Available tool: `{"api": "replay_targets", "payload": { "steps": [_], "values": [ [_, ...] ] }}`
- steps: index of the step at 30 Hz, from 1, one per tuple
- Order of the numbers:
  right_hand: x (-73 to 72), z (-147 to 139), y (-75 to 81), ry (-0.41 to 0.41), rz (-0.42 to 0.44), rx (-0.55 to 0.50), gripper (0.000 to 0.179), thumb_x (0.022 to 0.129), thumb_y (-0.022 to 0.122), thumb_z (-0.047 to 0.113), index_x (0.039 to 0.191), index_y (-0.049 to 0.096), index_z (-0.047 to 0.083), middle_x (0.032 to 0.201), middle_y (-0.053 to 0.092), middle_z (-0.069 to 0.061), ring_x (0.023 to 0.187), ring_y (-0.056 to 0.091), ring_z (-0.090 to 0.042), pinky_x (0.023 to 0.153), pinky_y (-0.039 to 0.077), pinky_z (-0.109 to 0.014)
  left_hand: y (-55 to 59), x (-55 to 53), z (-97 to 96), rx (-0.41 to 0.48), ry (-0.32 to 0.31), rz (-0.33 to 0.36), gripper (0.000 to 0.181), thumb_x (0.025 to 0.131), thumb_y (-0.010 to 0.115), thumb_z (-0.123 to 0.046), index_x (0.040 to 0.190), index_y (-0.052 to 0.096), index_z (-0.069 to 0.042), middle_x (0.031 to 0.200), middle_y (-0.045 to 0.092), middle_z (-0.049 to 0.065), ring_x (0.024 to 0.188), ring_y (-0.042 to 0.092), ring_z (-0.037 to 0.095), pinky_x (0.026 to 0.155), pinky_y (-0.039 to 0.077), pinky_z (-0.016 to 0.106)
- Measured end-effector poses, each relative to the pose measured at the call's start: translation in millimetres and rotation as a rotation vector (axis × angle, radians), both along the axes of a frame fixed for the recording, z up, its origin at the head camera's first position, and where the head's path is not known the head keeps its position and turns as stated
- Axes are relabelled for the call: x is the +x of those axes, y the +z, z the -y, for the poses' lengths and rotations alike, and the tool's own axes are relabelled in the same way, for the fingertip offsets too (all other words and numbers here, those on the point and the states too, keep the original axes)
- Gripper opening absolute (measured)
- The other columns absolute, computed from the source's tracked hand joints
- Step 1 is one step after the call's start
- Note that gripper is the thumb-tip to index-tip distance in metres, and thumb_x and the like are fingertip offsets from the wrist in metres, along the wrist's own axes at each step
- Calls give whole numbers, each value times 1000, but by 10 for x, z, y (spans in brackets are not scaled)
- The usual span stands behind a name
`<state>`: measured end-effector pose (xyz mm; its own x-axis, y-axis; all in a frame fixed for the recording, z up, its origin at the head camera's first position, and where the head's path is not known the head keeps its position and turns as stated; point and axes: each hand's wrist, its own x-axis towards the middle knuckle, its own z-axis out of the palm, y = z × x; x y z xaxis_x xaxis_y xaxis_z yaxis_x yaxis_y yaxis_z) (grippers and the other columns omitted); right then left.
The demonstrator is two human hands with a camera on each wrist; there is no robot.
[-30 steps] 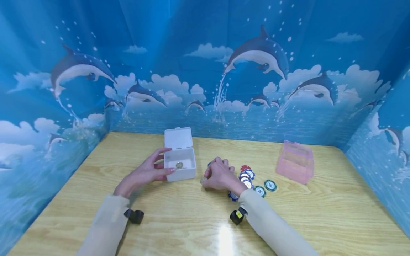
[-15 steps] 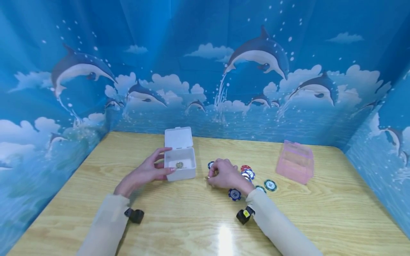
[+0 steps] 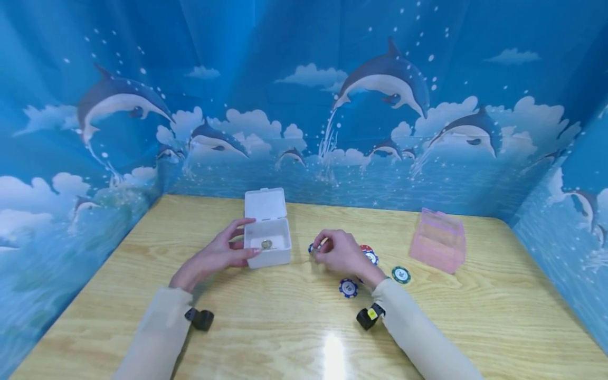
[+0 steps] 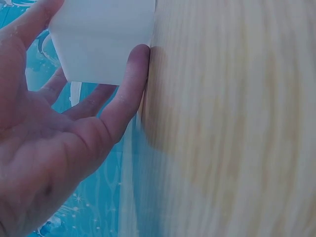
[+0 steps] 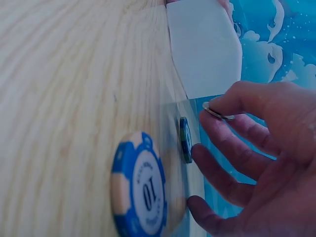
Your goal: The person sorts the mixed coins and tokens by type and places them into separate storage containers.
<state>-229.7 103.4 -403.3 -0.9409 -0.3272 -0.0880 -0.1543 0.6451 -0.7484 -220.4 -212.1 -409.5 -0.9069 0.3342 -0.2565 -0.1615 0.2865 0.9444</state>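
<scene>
My left hand (image 3: 219, 255) grips the white box (image 3: 272, 258) from its left side, thumb at the front corner and fingers at the back. The box's lid (image 3: 265, 204) is tipped back, and a coin (image 3: 267, 244) lies on its floor. Right of the box, my right hand (image 3: 345, 253) is just above the table. In the right wrist view it pinches a thin silvery coin (image 5: 216, 112) between thumb and fingers. Beyond the fingertips is a poker chip (image 5: 185, 140), and a blue chip (image 5: 141, 187) marked 10 lies nearer the wrist.
A red chip (image 3: 366, 248), another blue chip (image 3: 371, 257) and a green chip (image 3: 401, 274) lie around the right hand, whose forearm covers part of the group. Farther right sits a pink translucent box (image 3: 437, 240). A dolphin-print curtain (image 3: 304, 105) encloses the wooden table (image 3: 266, 316).
My right hand has moved away from the white box, to the right and slightly back, with the coin still pinched. The left hand keeps its grip on the box.
</scene>
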Motion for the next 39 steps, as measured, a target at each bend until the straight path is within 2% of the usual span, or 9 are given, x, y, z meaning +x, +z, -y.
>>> {"api": "replay_targets", "payload": {
  "steps": [6, 15, 20, 26, 35, 39],
  "values": [
    [-22, -29, 12, -61, -32, -53, 14, 91, 76, 20, 104, 72, 18, 87, 72, 0, 75, 63, -15, 68, 50, -29, -4, -9, 8, 1, -7, -4, 89, 93, 77, -29, 162, 19, -30, 158, 37, 20, 141, 47, 43, 97, 60, 44],
    [-37, -89, -8, -117, 9, -160, 18, 92, 76, 24, 108, 73, 18, 91, 75, 0, 80, 66, -14, 72, 50, -29, -9, -9, 1, -19, 7, -5, 90, 92, 77, -30, 162, 20, -31, 160, 35, 20, 143, 44, 44, 98, 59, 44],
    [-38, -100, 10, -133, 46, -220, 20, 91, 76, 25, 109, 73, 17, 95, 75, -3, 81, 67, -17, 69, 51, -29, 0, -3, -4, -25, 14, -5, 90, 92, 78, -31, 161, 21, -31, 159, 36, 20, 142, 45, 44, 98, 59, 44],
    [-53, -95, 20, -139, 43, -245, 21, 91, 77, 24, 109, 73, 15, 94, 76, -3, 79, 70, -20, 65, 51, -29, 6, 2, -3, -12, 10, -10, 89, 92, 77, -28, 162, 21, -30, 159, 35, 21, 142, 45, 44, 98, 59, 44],
    [-52, -47, 50, -151, 83, -293, 21, 91, 76, 20, 111, 72, 14, 93, 75, -5, 80, 71, -31, 62, 58, -35, -1, -3, -2, -15, 12, -9, 88, 93, 77, -29, 161, 21, -30, 160, 35, 20, 143, 44, 45, 97, 59, 44],
    [-56, -7, 55, -168, 102, -314, 21, 91, 77, 19, 111, 72, 13, 92, 75, -5, 80, 71, -28, 61, 59, -35, 4, 2, -2, -13, 10, -10, 88, 93, 77, -29, 161, 22, -30, 159, 35, 20, 142, 45, 45, 97, 59, 44]
  ]
}}
